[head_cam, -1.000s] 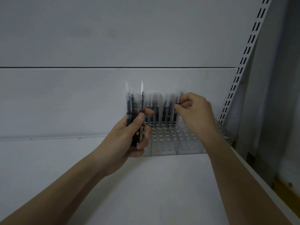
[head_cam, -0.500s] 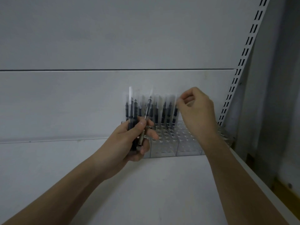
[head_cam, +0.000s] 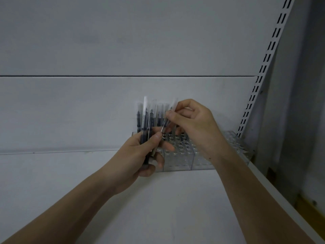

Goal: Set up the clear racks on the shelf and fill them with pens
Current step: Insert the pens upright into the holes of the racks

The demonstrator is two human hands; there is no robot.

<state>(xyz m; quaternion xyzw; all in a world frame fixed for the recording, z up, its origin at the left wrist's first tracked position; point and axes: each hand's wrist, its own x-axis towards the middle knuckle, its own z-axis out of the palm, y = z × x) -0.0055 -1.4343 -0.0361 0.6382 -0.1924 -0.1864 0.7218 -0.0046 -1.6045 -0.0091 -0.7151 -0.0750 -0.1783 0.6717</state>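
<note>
The clear plastic racks (head_cam: 202, 155), perforated on top with rows of round sockets, stand on the white shelf (head_cam: 158, 208) at its back edge, toward the back right corner and against the pale rear panel (head_cam: 123, 111). A slotted white upright (head_cam: 263, 71) rises just beyond the racks' right end. One row of dark pens with translucent caps (head_cam: 160, 118) stands upright in the rearmost sockets; the nearer sockets show no pens.

The left hand (head_cam: 139, 155) is closed around a bundle of dark-barrelled pens (head_cam: 146, 124), held upright in front of the left end of the racks. The right hand (head_cam: 193, 124) pinches a single slim pen with a clear cap (head_cam: 168, 118) between thumb and forefinger; this pen is tilted, its lower end at the left thumb and its cap leaning right. Whether its lower end is free of the bundle cannot be told.

Step in hand, as judged: the racks are set up and filling is under way, with one pen being separated from the bundle for insertion. Most sockets remain to be filled.

The next move calls for:
1. Drawing the single pen clear of the bundle.
2. Turning it upright over a vacant socket.
3. Lowering it straight down, avoiding contact with the pens seated alongside.
</note>
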